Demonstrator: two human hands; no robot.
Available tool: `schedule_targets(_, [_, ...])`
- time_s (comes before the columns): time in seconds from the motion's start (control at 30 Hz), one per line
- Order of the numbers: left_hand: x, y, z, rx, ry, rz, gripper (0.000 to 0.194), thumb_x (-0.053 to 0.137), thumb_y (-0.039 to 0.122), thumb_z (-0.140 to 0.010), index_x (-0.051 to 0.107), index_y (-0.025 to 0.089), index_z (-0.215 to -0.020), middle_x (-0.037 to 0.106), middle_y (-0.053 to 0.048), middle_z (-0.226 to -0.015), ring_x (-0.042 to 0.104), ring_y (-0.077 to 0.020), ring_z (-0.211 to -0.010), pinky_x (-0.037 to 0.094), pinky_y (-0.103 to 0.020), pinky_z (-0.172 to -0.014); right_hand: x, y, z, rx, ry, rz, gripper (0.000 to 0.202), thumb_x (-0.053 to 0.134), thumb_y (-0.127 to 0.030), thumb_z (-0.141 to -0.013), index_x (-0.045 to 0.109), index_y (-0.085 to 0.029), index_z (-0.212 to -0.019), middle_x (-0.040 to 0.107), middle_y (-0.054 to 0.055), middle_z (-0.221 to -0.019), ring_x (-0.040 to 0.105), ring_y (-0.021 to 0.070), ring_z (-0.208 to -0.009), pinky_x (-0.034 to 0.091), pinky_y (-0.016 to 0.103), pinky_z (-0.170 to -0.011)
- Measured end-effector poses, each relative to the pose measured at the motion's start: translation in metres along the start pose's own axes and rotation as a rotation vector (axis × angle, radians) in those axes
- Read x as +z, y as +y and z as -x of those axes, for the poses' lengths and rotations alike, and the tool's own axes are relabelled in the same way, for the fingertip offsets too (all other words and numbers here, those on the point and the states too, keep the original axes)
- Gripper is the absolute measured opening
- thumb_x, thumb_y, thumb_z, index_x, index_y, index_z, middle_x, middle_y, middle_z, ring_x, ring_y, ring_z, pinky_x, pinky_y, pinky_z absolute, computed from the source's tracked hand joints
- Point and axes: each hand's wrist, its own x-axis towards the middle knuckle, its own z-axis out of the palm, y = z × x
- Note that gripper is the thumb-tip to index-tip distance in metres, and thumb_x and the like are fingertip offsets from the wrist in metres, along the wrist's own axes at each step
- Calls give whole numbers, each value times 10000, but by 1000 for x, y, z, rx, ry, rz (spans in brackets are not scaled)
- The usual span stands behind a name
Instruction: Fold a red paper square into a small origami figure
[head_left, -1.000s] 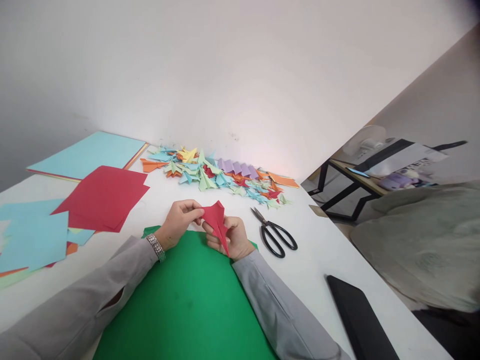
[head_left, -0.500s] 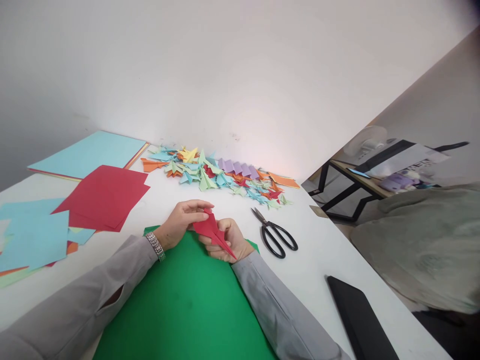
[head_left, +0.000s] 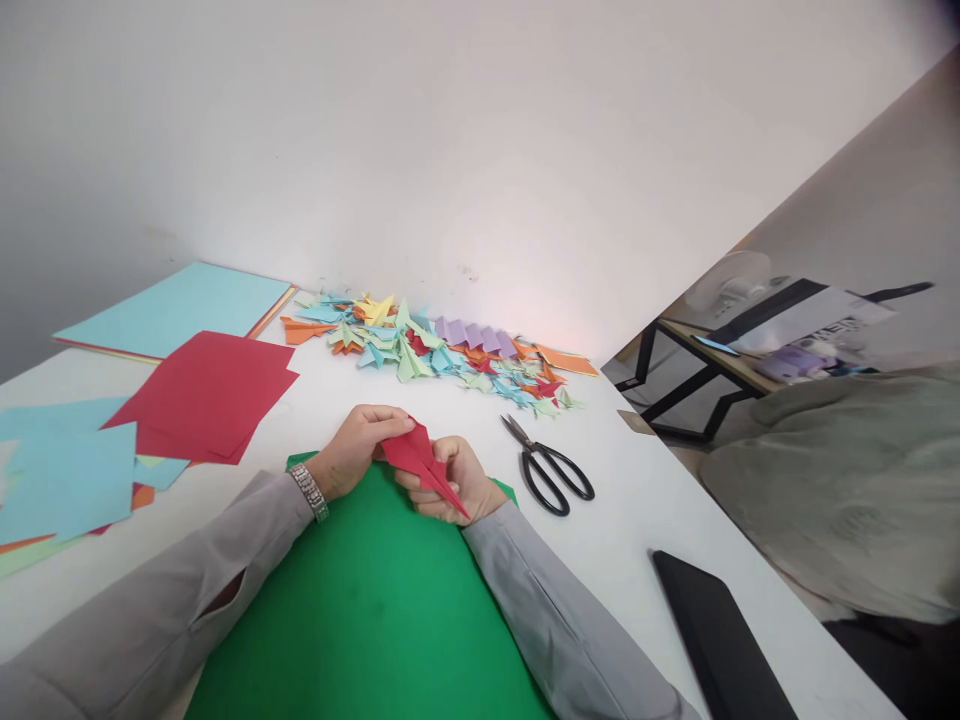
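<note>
Between both hands is a piece of folded red paper [head_left: 409, 450], wide at its upper left and narrowing to a point at the lower right. My left hand [head_left: 360, 445] pinches its upper left edge between thumb and fingers. Wrapped round the narrow lower part is my right hand [head_left: 457, 480], its thumb lying along the fold. Some of the fingers of both hands are hidden behind the paper. Beneath them a green sheet [head_left: 360, 610] covers the near part of the white table [head_left: 600, 610].
Red sheets [head_left: 210, 390] and blue sheets [head_left: 67, 480] lie at left, a larger paper stack [head_left: 180, 310] behind them. Folded colored paper pieces [head_left: 409, 340] line the wall. Black-handled scissors [head_left: 551, 470] and a black flat object [head_left: 724, 630] lie at right, beside a green-grey cloth-covered shape [head_left: 840, 490].
The fingers of my left hand have drawn in from an extended position to pinch the red paper's upper edge. My right hand keeps its hold.
</note>
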Motion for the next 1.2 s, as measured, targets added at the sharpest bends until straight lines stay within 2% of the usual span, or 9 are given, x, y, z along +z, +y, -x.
schedule_targets(0.13, [0, 0, 0, 0, -17, -3, 287, 692, 391, -666, 621, 133, -563, 523, 1, -575, 423, -107, -565, 320, -246, -537, 1, 1, 0, -24, -13, -24, 182, 452, -196, -593, 506, -102, -740, 425, -43, -480, 114, 12, -306, 210, 114, -265])
schedule_targets(0.3, [0, 1, 1, -20, 4, 14, 188, 725, 310, -596, 671, 139, -650, 580, -8, -633, 466, -112, -586, 331, -242, -544, -1, 1, 1, -3, -15, -23, 139, 458, -211, -595, 481, -116, -695, 406, -47, -460, 114, 13, -304, 216, 116, -261])
schedule_targets(0.43, [0, 2, 1, -35, 5, 30, 181, 735, 272, -562, 693, 153, -691, 618, -12, -668, 499, -119, -608, 351, -241, -556, -2, 1, 1, -5, -7, -20, 140, 460, -222, -599, 481, -114, -686, 416, -41, -463, 113, 12, -300, 214, 120, -253])
schedule_targets(0.7, [-2, 0, -1, -38, 31, 72, 166, 725, 257, -588, 738, 166, -726, 667, -33, -751, 532, -131, -653, 386, -253, -592, -1, 1, 1, -4, 28, -29, 163, 447, -214, -585, 461, -126, -722, 393, -53, -457, 94, 16, -305, 196, 123, -242])
schedule_targets(0.83, [-4, -1, -2, -47, 24, 102, 158, 714, 261, -609, 735, 152, -722, 655, -36, -716, 537, -133, -643, 387, -254, -590, -1, 1, 1, -3, 70, -6, 142, 432, -220, -583, 425, -151, -706, 388, -52, -456, 76, 17, -307, 163, 124, -237])
schedule_targets(1.03, [-5, -1, -3, -59, 38, 189, 190, 694, 276, -653, 719, 143, -786, 662, -57, -788, 568, -152, -709, 406, -257, -606, 1, 2, 0, -69, 45, 51, 172, 437, -213, -583, 484, -127, -724, 418, -48, -452, 90, 22, -295, 133, 139, -245])
schedule_targets(1.2, [-4, 0, -3, -28, 21, 242, 230, 692, 293, -673, 697, 124, -830, 649, -69, -859, 579, -159, -741, 430, -276, -632, 2, 1, 0, -216, 95, 108, 85, 451, -215, -575, 466, -152, -631, 367, -58, -434, 133, 40, -307, 180, 166, -274])
